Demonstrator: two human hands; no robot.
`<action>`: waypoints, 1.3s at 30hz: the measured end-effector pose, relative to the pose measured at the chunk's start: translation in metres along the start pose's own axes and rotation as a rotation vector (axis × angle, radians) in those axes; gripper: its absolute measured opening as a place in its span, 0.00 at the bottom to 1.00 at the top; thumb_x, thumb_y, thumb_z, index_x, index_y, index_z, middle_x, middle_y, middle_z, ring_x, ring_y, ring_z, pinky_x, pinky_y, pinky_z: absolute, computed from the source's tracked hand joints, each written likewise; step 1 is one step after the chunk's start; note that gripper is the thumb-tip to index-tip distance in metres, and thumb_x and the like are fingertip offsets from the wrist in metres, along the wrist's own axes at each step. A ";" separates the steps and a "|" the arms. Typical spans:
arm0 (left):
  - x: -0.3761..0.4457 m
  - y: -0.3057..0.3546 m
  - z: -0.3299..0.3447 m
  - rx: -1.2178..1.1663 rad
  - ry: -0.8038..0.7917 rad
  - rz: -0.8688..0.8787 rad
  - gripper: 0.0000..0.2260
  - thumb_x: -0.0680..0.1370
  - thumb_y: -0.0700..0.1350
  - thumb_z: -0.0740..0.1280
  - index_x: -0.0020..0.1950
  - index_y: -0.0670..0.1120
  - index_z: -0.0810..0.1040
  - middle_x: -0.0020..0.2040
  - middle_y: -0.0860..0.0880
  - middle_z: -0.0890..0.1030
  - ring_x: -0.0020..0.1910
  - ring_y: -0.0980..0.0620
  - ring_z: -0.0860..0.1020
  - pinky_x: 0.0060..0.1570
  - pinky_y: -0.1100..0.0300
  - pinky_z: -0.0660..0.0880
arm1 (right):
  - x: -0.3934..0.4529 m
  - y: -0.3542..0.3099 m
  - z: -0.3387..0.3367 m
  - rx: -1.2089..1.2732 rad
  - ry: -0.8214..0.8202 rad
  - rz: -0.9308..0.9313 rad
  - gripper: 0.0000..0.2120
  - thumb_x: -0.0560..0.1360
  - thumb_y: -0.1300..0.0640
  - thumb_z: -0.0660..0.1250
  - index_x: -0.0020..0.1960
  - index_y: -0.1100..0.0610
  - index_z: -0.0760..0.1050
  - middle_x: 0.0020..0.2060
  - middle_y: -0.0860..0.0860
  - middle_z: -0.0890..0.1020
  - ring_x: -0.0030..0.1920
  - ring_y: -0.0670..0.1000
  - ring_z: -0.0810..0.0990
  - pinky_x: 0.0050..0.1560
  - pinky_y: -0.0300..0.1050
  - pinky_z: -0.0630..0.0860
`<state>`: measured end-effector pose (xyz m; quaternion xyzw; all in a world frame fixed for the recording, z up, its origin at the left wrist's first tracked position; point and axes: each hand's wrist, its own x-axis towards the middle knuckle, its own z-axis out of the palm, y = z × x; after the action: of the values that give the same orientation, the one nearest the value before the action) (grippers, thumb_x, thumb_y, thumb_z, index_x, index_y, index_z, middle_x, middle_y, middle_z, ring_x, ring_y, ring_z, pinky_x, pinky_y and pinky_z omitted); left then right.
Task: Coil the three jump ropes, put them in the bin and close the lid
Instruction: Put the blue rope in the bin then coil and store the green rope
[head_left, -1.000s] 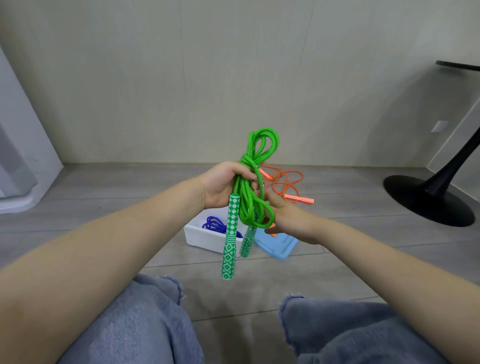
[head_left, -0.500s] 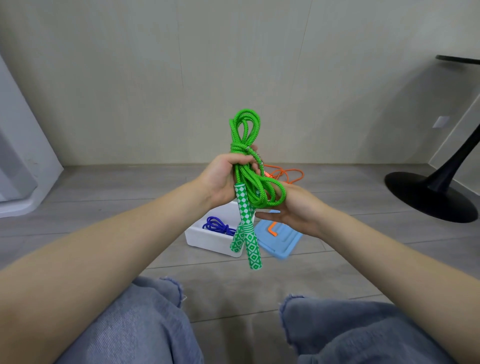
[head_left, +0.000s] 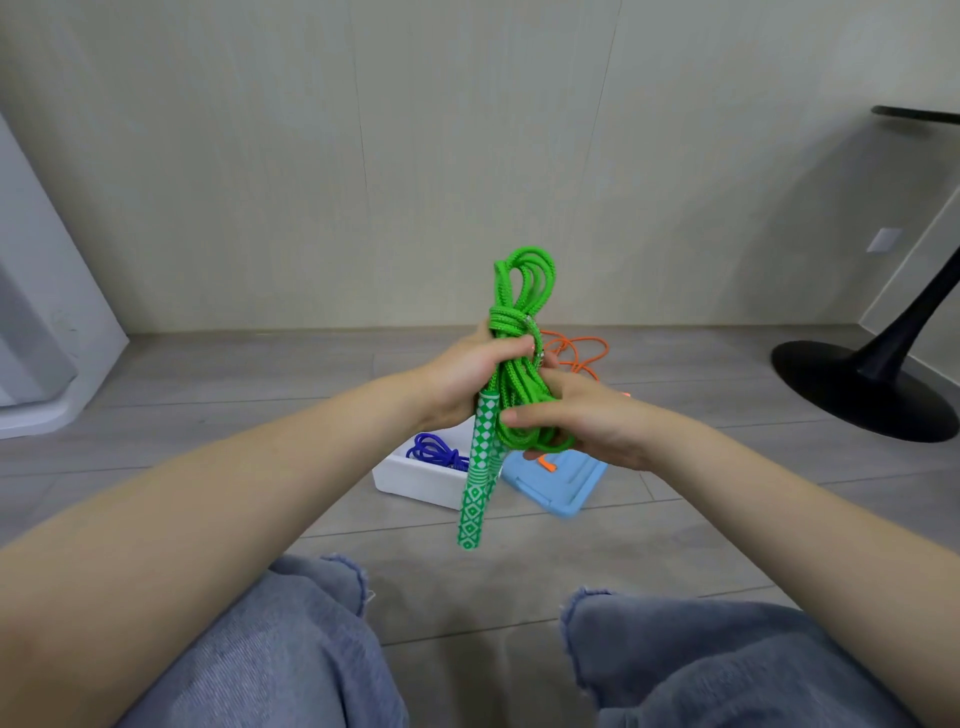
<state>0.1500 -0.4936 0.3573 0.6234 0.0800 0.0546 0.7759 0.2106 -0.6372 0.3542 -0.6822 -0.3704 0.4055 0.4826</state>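
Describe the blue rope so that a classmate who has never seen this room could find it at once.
Start at the grey floor in front of the knees, where a white bin stands open beside its pale blue lid. The blue rope lies coiled inside that bin. Unlike the green rope held in both hands or the orange rope loose on the floor, it is already stored.

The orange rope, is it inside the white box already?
No, the orange rope lies loose on the floor behind the white box, which holds only the blue rope.
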 end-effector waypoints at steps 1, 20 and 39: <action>0.000 -0.002 -0.002 0.076 -0.001 -0.021 0.11 0.81 0.43 0.61 0.62 0.44 0.67 0.51 0.41 0.80 0.48 0.44 0.80 0.53 0.49 0.78 | 0.001 0.002 0.002 -0.030 0.027 0.006 0.08 0.76 0.64 0.66 0.54 0.57 0.75 0.42 0.51 0.83 0.41 0.48 0.82 0.38 0.42 0.78; -0.003 -0.020 -0.009 0.346 -0.027 -0.043 0.20 0.82 0.54 0.56 0.71 0.48 0.61 0.63 0.46 0.77 0.62 0.48 0.76 0.61 0.53 0.72 | 0.005 0.012 0.003 -0.173 0.201 0.080 0.10 0.70 0.69 0.61 0.50 0.63 0.72 0.36 0.57 0.73 0.37 0.53 0.71 0.34 0.44 0.66; -0.003 -0.024 -0.006 0.057 -0.218 -0.188 0.22 0.81 0.59 0.52 0.67 0.46 0.69 0.59 0.43 0.79 0.55 0.48 0.79 0.61 0.50 0.75 | 0.003 0.017 0.006 -0.265 0.283 0.029 0.10 0.72 0.70 0.58 0.49 0.64 0.75 0.37 0.54 0.78 0.37 0.50 0.75 0.38 0.39 0.73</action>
<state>0.1454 -0.4933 0.3322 0.6371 0.0547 -0.0884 0.7638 0.2079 -0.6366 0.3363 -0.7953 -0.3393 0.2601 0.4298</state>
